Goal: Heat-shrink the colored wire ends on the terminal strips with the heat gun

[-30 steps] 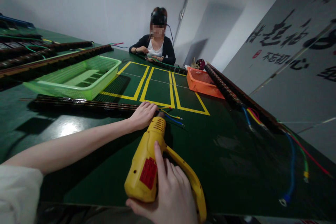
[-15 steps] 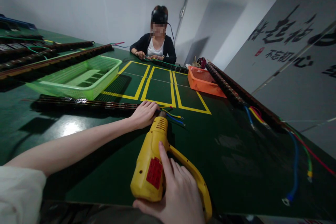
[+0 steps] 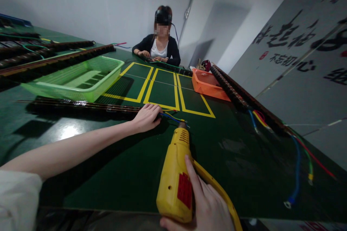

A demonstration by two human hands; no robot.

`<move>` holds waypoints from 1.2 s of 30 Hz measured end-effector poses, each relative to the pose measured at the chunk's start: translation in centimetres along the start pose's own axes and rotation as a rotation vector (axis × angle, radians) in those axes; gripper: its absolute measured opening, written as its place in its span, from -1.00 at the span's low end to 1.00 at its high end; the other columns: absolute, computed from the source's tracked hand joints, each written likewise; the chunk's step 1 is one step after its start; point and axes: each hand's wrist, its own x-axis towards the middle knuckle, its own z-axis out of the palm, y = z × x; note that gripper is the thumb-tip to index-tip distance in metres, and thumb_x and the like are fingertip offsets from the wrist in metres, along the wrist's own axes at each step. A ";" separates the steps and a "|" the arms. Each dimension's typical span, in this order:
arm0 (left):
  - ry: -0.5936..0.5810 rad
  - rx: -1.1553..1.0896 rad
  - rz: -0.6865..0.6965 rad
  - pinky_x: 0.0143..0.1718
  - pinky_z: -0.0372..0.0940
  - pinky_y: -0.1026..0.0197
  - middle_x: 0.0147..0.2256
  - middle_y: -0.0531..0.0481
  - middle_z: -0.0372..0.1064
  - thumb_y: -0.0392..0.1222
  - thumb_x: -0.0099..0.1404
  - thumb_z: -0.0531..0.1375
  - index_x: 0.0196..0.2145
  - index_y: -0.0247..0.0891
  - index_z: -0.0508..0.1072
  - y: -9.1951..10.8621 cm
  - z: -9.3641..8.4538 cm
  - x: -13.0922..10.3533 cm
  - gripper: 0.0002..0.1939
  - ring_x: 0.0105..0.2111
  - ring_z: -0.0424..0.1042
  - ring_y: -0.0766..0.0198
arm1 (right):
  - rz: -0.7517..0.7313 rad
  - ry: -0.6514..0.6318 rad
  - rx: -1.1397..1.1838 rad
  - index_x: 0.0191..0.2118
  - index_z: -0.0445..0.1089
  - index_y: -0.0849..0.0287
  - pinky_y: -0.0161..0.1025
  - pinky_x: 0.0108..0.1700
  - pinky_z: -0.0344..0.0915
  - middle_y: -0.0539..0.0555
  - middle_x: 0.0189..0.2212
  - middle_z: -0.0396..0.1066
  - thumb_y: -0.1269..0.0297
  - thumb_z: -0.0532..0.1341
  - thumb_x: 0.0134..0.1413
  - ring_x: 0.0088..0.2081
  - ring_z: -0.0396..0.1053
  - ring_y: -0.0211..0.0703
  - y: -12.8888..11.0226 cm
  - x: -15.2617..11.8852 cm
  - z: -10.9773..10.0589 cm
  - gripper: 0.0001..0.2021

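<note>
My right hand (image 3: 207,202) is wrapped round a yellow heat gun (image 3: 175,177), the index finger lying along its side. The gun's metal nozzle (image 3: 182,125) points away from me, at the ringed ends of thin blue and yellow wires (image 3: 173,117). These wires come out of the right end of a long dark bundle (image 3: 89,108) lying across the green table (image 3: 121,184). Closed over that end of the bundle is my left hand (image 3: 148,117), its fingers curled round it.
A green basket (image 3: 93,92) stands behind the bundle, with more long bundles (image 3: 62,57) at the left. An orange basket (image 3: 210,88) and bundles with coloured cables (image 3: 296,169) lie at the right. Across the table sits a person (image 3: 159,48), hands on another piece.
The heat gun has moved right in my right hand, its nozzle shifting from beside my left fingers to the wire tips. My left hand still holds the bundle's end.
</note>
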 end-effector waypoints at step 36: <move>-0.028 -0.010 0.014 -0.11 0.11 0.06 -0.18 -0.17 0.31 -0.14 0.20 0.07 -0.17 -0.30 0.26 0.1 -0.4 0.0 -0.74 -0.16 0.27 0.06 | -0.101 0.035 0.035 0.32 -0.35 0.14 -0.04 -0.24 0.35 0.16 -0.21 0.42 -0.28 0.27 -0.37 -0.28 0.40 0.08 -4.8 3.3 1.6 0.20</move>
